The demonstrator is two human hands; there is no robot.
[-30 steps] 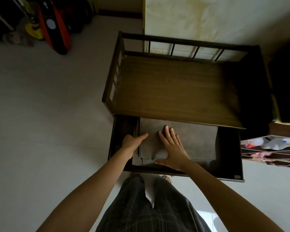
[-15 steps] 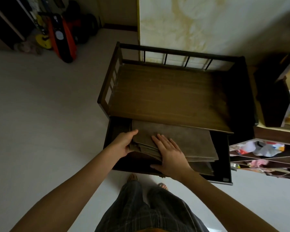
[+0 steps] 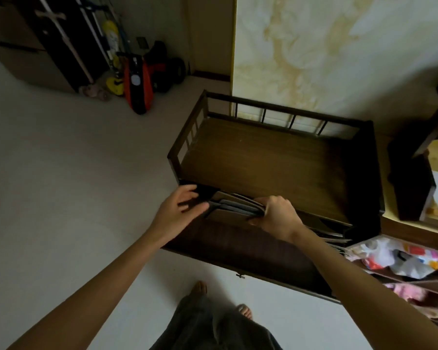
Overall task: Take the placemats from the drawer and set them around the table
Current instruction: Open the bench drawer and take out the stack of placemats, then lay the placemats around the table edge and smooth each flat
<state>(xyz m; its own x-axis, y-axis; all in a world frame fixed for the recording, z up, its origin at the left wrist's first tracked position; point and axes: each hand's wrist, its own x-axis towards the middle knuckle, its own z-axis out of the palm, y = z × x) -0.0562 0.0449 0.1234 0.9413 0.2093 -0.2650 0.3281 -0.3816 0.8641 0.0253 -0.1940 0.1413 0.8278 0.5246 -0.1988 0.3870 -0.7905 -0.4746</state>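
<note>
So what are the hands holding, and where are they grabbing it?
The right hand grips the stack of placemats by its near edge, tipped up over the open drawer. The left hand is open beside the stack's left end, gripping nothing.

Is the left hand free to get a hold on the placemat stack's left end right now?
Probably yes. The left hand is open beside the placemats, nothing between them; the right hand grips farther right.

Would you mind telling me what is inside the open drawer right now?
The drawer shows a bare dark bottom up front. The stack of placemats is tilted up at its back, gripped by the right hand; anything behind the stack is hidden.
</note>
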